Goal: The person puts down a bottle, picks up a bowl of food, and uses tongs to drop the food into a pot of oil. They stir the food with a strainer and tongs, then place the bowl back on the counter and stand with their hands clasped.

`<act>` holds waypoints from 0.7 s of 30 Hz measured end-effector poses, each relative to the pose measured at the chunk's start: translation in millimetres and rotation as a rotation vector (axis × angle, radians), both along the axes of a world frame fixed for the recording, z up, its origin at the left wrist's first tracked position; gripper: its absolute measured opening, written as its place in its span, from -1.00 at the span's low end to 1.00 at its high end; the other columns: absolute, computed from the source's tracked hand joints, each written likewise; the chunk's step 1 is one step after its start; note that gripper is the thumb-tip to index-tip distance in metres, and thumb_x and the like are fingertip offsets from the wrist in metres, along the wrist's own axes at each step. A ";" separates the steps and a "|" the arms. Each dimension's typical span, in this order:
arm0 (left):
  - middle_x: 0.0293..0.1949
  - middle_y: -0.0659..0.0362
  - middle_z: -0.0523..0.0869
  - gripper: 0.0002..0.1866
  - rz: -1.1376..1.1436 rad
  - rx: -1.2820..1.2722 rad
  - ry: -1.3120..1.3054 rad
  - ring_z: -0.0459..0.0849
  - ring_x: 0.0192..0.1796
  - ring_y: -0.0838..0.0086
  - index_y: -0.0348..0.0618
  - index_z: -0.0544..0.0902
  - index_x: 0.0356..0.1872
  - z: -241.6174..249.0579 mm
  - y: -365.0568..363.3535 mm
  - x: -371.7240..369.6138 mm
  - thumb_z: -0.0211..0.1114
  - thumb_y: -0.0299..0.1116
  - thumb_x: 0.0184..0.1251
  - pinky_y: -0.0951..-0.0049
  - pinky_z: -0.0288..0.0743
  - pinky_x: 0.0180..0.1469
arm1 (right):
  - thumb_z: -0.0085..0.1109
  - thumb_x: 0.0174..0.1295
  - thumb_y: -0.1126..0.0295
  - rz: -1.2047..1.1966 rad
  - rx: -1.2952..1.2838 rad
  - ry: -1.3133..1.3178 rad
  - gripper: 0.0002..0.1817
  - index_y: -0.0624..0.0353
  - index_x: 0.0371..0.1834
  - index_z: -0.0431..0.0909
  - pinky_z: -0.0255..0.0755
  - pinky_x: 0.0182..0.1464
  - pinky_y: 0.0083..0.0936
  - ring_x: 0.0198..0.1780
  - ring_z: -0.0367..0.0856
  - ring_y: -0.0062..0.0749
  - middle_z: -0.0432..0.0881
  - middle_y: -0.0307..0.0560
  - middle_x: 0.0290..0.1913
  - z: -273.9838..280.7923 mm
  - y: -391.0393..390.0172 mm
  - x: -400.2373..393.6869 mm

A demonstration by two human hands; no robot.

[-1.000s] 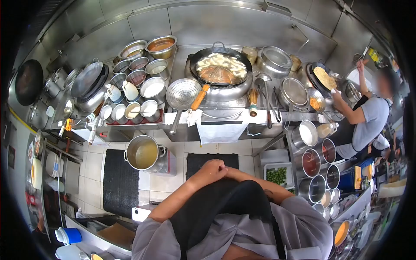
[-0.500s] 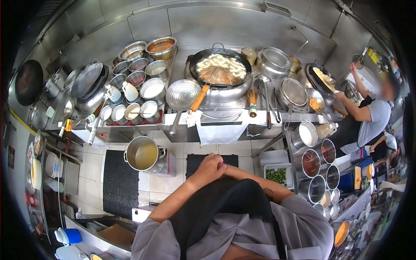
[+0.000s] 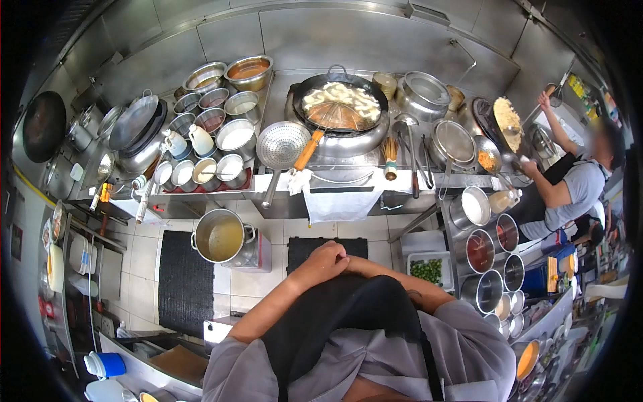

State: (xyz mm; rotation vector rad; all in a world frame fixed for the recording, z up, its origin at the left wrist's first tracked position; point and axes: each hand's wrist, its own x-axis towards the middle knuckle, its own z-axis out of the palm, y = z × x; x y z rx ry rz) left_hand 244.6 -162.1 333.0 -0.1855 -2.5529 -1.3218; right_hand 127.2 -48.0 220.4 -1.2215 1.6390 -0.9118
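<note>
My left hand [image 3: 323, 260] is folded together with my right hand [image 3: 344, 264] in front of my apron, above a black floor mat. The left fingers are curled closed, and no tool shows in them. Most of the right hand is covered by the left, so its fingers are hidden. Ahead on the stove stands a wok [image 3: 375, 94] with pale pieces frying in bubbling oil. A wire skimmer [image 3: 335, 115] with a wooden handle rests in it. Left of the wok lies a perforated ladle [image 3: 281, 144], and to its right a bamboo brush [image 3: 390, 157].
A stockpot [image 3: 220, 236] of yellowish liquid stands low at left. Several seasoning pots [image 3: 231, 171] line the counter. At right are sauce pots [image 3: 479, 252] and a tray of green items [image 3: 427, 270]. A co-worker [image 3: 569, 181] handles a tilted wok [image 3: 507, 124].
The co-worker's wok has tipped up further, showing yellowish food, and a ladle is now in it. My folded hands stay nearly still.
</note>
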 end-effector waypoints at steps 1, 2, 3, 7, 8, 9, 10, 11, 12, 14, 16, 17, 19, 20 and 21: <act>-0.38 -0.02 0.65 -0.83 -0.035 0.006 -0.064 0.64 -0.29 0.13 -0.25 0.57 -0.38 -2.9 -1.8 -0.2 0.31 -0.35 0.23 0.21 0.50 -0.19 | 0.25 0.22 0.32 0.001 -0.001 0.000 -0.74 0.21 -0.07 0.63 0.54 -0.08 -0.48 -0.18 0.62 -0.46 0.70 -0.18 -0.25 0.3 3.0 -0.7; -0.39 -0.02 0.65 -0.84 -0.071 0.012 -0.127 0.66 -0.29 0.17 -0.25 0.58 -0.38 -1.9 -2.6 0.3 0.31 -0.36 0.23 0.24 0.51 -0.20 | 0.25 0.22 0.33 0.003 -0.001 0.000 -0.74 0.21 -0.08 0.63 0.54 -0.08 -0.48 -0.18 0.62 -0.46 0.70 -0.18 -0.25 0.4 2.2 -0.5; -0.39 -0.02 0.65 -0.84 -0.070 0.015 -0.129 0.66 -0.29 0.17 -0.25 0.58 -0.38 -1.5 -2.8 0.8 0.31 -0.36 0.23 0.24 0.51 -0.20 | 0.25 0.22 0.33 0.005 0.000 -0.001 -0.74 0.21 -0.08 0.63 0.54 -0.08 -0.48 -0.18 0.62 -0.46 0.70 -0.18 -0.25 0.3 4.2 0.8; -0.41 0.03 0.66 -0.85 -0.051 0.182 -0.128 0.67 -0.33 0.29 -0.21 0.59 -0.41 -2.5 -9.8 -2.9 0.31 -0.35 0.22 0.38 0.50 -0.22 | 0.28 0.19 0.37 -0.106 -0.188 -0.176 -0.74 0.20 -0.07 0.63 0.52 0.02 -0.46 -0.10 0.60 -0.43 0.70 -0.19 -0.21 37.4 3.3 9.5; -0.41 0.03 0.66 -0.87 0.041 0.138 -0.133 0.66 -0.33 0.29 -0.21 0.59 -0.40 3.6 -14.6 -4.7 0.30 -0.36 0.23 0.37 0.50 -0.23 | 0.28 0.20 0.36 -0.225 -0.076 -0.144 -0.72 0.22 -0.05 0.63 0.51 0.00 -0.45 -0.11 0.60 -0.44 0.70 -0.18 -0.20 60.4 1.9 11.9; -0.40 0.04 0.66 -0.88 0.136 0.094 -0.144 0.66 -0.33 0.29 -0.21 0.59 -0.39 14.9 -20.8 -7.2 0.29 -0.38 0.23 0.36 0.50 -0.25 | 0.28 0.22 0.35 -0.335 0.044 -0.111 -0.70 0.24 -0.02 0.63 0.50 -0.02 -0.44 -0.13 0.59 -0.46 0.71 -0.18 -0.18 73.5 -2.5 9.8; -0.39 0.03 0.65 -0.88 0.171 0.060 -0.097 0.65 -0.33 0.27 -0.23 0.59 -0.37 27.7 -28.0 -9.1 0.28 -0.39 0.23 0.34 0.49 -0.25 | 0.26 0.22 0.37 -0.393 -0.009 -0.099 -0.70 0.25 -0.02 0.62 0.50 -0.07 -0.47 -0.14 0.59 -0.51 0.70 -0.20 -0.21 72.7 -7.9 0.4; -0.38 0.01 0.65 -0.89 0.207 0.021 -0.047 0.64 -0.33 0.25 -0.24 0.59 -0.36 40.1 -35.4 -10.6 0.26 -0.40 0.22 0.32 0.48 -0.26 | 0.24 0.22 0.38 -0.450 -0.064 -0.083 -0.70 0.27 -0.02 0.60 0.50 -0.13 -0.50 -0.15 0.58 -0.56 0.69 -0.22 -0.24 70.7 -11.7 -9.8; -0.37 0.00 0.64 -0.89 0.235 0.030 -0.022 0.63 -0.33 0.22 -0.25 0.58 -0.35 48.4 -40.4 -11.8 0.26 -0.41 0.22 0.28 0.48 -0.26 | 0.22 0.24 0.39 -0.515 -0.120 -0.067 -0.70 0.29 0.00 0.59 0.48 -0.17 -0.52 -0.16 0.57 -0.59 0.68 -0.23 -0.27 76.9 -11.9 -18.4; -0.36 -0.02 0.63 -0.88 0.272 0.036 -0.003 0.62 -0.33 0.18 -0.27 0.58 -0.34 59.7 -46.9 -13.2 0.25 -0.42 0.21 0.25 0.47 -0.26 | 0.19 0.27 0.42 -0.620 -0.292 0.060 -0.70 0.32 0.02 0.56 0.47 -0.19 -0.53 -0.18 0.58 -0.57 0.66 -0.18 -0.27 108.8 -15.1 -26.8; -0.35 -0.03 0.64 -0.86 0.310 -0.050 0.053 0.62 -0.34 0.17 -0.28 0.58 -0.30 69.2 -50.0 -15.4 0.25 -0.41 0.21 0.24 0.48 -0.24 | 0.17 0.28 0.43 -0.655 -0.406 0.169 -0.71 0.33 0.03 0.55 0.47 -0.18 -0.53 -0.18 0.60 -0.51 0.66 -0.12 -0.24 155.9 -18.8 -18.9; -0.35 -0.03 0.64 -0.86 0.310 -0.051 0.052 0.62 -0.34 0.17 -0.28 0.58 -0.30 75.8 -49.0 -14.4 0.25 -0.41 0.21 0.24 0.48 -0.24 | 0.17 0.28 0.43 -0.629 -0.566 0.327 -0.71 0.31 0.04 0.55 0.47 -0.14 -0.47 -0.14 0.61 -0.37 0.65 -0.05 -0.18 183.5 -22.1 -11.1; -0.34 -0.01 0.65 -0.83 0.326 -0.065 0.016 0.62 -0.35 0.19 -0.27 0.59 -0.24 86.3 -44.9 -15.1 0.27 -0.39 0.22 0.23 0.48 -0.24 | 0.18 0.27 0.41 -0.506 -0.778 0.640 -0.71 0.28 0.03 0.56 0.45 -0.03 -0.32 -0.06 0.59 -0.11 0.63 0.07 -0.08 221.0 -31.6 9.5; -0.34 -0.01 0.65 -0.83 0.316 -0.065 0.016 0.62 -0.35 0.19 -0.27 0.59 -0.24 87.4 -41.2 -17.8 0.27 -0.39 0.22 0.23 0.48 -0.24 | 0.19 0.27 0.39 -0.411 -0.824 0.792 -0.71 0.26 0.01 0.57 0.43 0.03 -0.23 -0.01 0.57 0.00 0.61 0.11 -0.05 232.2 -38.4 26.4; -0.33 0.00 0.65 -0.81 0.325 -0.085 -0.036 0.62 -0.37 0.20 -0.26 0.58 -0.21 87.8 -36.6 -20.7 0.28 -0.38 0.22 0.24 0.48 -0.24 | 0.12 0.30 0.29 -0.187 -0.801 0.785 -0.68 0.26 0.00 0.55 0.35 0.08 -0.11 0.00 0.51 0.02 0.58 0.09 -0.08 241.1 -46.4 40.5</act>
